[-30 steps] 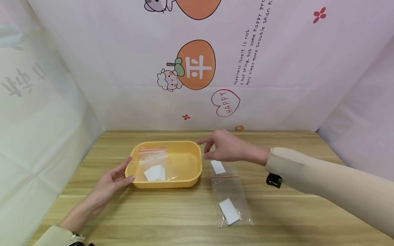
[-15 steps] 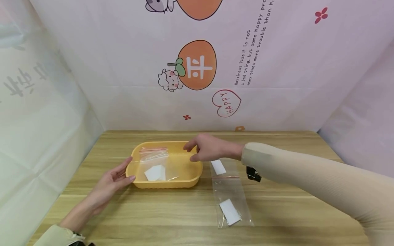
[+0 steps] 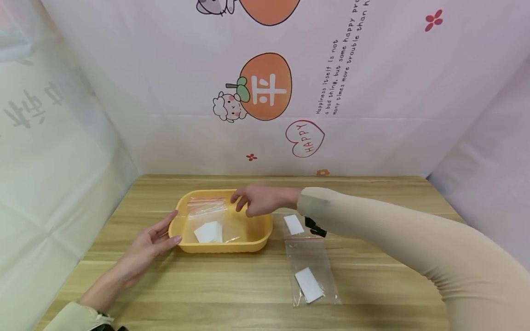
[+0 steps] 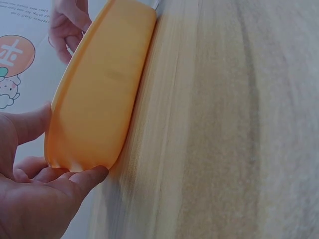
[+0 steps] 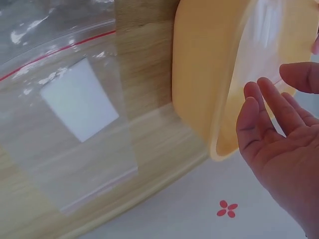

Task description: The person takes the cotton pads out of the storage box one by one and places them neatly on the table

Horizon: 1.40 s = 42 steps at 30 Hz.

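A yellow plastic basin (image 3: 225, 248) stands on the table, with clear zip bags (image 3: 207, 211) and white pieces (image 3: 209, 232) inside it. My left hand (image 3: 145, 250) grips the basin's left end, thumb at the rim and fingers round the outer wall, as the left wrist view shows. Over the basin's right half hovers my right hand (image 3: 261, 200), its fingers loosely bent and nothing between them; in the right wrist view its fingertips (image 5: 251, 92) are near the bags.
Right of the basin, a clear zip bag (image 3: 306, 253) holding a white card (image 3: 308, 285) lies on the wooden table (image 3: 385, 280). Behind it lies another bag with a white card (image 3: 293, 225). A printed cloth (image 3: 186, 142) hangs at the back.
My right hand has moved left, from outside the basin's right rim to over its inside. The left hand, the basin and the bags have stayed in place.
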### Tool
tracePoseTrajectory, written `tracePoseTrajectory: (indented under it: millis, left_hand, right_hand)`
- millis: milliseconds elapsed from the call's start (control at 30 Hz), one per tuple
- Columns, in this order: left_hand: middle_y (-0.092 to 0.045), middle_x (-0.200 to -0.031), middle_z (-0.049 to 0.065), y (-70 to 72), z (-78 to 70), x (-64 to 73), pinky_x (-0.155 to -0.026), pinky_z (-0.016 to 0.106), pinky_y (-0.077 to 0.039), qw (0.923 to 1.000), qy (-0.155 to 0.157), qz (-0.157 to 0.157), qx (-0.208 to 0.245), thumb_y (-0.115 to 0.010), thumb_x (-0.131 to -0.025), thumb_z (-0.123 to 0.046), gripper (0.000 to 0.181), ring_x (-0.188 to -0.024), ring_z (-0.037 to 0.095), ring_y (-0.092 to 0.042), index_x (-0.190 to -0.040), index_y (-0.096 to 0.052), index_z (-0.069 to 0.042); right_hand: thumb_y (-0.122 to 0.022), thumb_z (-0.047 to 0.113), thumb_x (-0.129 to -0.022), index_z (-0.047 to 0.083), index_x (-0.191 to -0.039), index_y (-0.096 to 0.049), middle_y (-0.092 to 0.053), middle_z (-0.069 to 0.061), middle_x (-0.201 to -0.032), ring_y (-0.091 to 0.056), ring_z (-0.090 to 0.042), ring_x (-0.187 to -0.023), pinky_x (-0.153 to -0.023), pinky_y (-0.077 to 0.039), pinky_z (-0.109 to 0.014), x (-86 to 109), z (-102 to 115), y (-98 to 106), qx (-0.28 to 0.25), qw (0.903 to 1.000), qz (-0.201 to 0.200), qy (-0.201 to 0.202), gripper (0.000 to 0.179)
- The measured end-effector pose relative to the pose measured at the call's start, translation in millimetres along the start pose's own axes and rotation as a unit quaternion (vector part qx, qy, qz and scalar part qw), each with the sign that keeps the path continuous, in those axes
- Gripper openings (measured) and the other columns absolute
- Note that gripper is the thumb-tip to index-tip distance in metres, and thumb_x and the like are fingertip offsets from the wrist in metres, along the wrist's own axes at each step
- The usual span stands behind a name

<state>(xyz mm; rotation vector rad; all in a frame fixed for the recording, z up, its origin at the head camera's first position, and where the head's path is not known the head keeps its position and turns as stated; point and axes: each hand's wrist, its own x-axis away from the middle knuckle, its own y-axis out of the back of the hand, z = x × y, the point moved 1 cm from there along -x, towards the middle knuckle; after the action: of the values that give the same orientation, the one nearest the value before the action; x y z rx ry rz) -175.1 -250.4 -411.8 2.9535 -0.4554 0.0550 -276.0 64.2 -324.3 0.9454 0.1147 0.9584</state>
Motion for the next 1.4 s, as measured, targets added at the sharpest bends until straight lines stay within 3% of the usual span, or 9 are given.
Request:
tracePoseTrajectory:
  millis: [300,400,667,867,1000,1200,1400]
  left_hand:
    - [-0.008,-0.172,0.024,1.0,-0.9,0.3,-0.101,0.012,-0.043,1.0,0.001,-0.001,0.002,-0.069,-0.104,-0.014,0.085,-0.155,0.041,-0.018,-0.168,-0.014,-0.004]
    - [-0.008,-0.172,0.023,0.8,-0.1,0.4,-0.101,0.012,-0.043,1.0,0.002,-0.001,0.001,-0.069,-0.104,-0.014,0.085,-0.155,0.042,-0.017,-0.168,-0.014,-0.003]
    - [-0.008,-0.172,0.024,0.6,-0.1,1.4,-0.101,0.012,-0.043,1.0,0.005,0.0,0.004,-0.068,-0.105,-0.014,0.085,-0.155,0.041,-0.017,-0.168,-0.013,-0.003]
    - [-0.008,-0.172,0.025,0.9,-0.8,1.2,-0.101,0.012,-0.043,1.0,0.002,-0.002,0.005,-0.068,-0.105,-0.014,0.084,-0.155,0.042,-0.017,-0.168,-0.013,-0.002]
    - [-0.008,-0.172,0.025,1.2,-1.0,1.1,-0.1,0.012,-0.043,1.0,0.004,-0.003,0.005,-0.068,-0.105,-0.014,0.085,-0.155,0.042,-0.018,-0.168,-0.013,-0.003]
    - [-0.009,-0.171,0.027,0.7,0.1,1.2,-0.101,0.013,-0.043,1.0,-0.001,-0.005,0.004,-0.068,-0.104,-0.013,0.084,-0.154,0.042,-0.019,-0.168,-0.014,-0.001]
    - [-0.01,-0.171,0.028,0.0,0.2,0.7,-0.101,0.012,-0.043,1.0,-0.006,-0.006,0.002,-0.068,-0.104,-0.012,0.083,-0.154,0.043,-0.02,-0.167,-0.015,0.0]
  right_hand:
    - [-0.048,-0.012,-0.09,-0.004,-0.152,-0.047,-0.063,-0.021,-0.143,-0.054,-0.035,-0.137,-0.088,-0.049,-0.026,-21.8,-1,-10,-0.043,0.9988,0.013,0.017,0.062]
    - [-0.047,-0.014,-0.09,-0.005,-0.154,-0.045,-0.062,-0.021,-0.145,-0.052,-0.034,-0.14,-0.088,-0.048,-0.026,-26.2,0,-15,-0.059,0.998,0.015,0.014,0.064]
    - [-0.047,-0.012,-0.093,-0.005,-0.155,-0.043,-0.062,-0.016,-0.146,-0.052,-0.029,-0.141,-0.107,-0.049,-0.033,-34.7,0,-24,-0.06,0.9979,0.022,0.01,0.063]
    - [-0.047,-0.013,-0.093,-0.005,-0.157,-0.041,-0.06,-0.018,-0.148,-0.053,-0.031,-0.14,-0.111,-0.048,-0.038,-37.4,0,-24,-0.08,0.9964,0.028,-0.002,0.064]
    - [-0.049,-0.012,-0.094,-0.004,-0.156,-0.043,-0.063,-0.017,-0.144,-0.057,-0.029,-0.136,-0.102,-0.052,-0.035,-39.7,-2,-25,-0.089,0.9957,0.027,-0.006,0.063]
    - [-0.052,-0.009,-0.093,-0.004,-0.154,-0.047,-0.064,-0.018,-0.143,-0.062,-0.026,-0.116,-0.09,-0.055,-0.038,-45.5,-7,-29,-0.115,0.9928,0.028,-0.014,0.061]
    - [-0.053,-0.007,-0.092,0.004,-0.157,-0.047,-0.064,-0.012,-0.144,-0.062,-0.024,-0.117,-0.08,-0.053,-0.036,-47.2,-6,-30,-0.178,0.9838,0.012,-0.019,0.066]
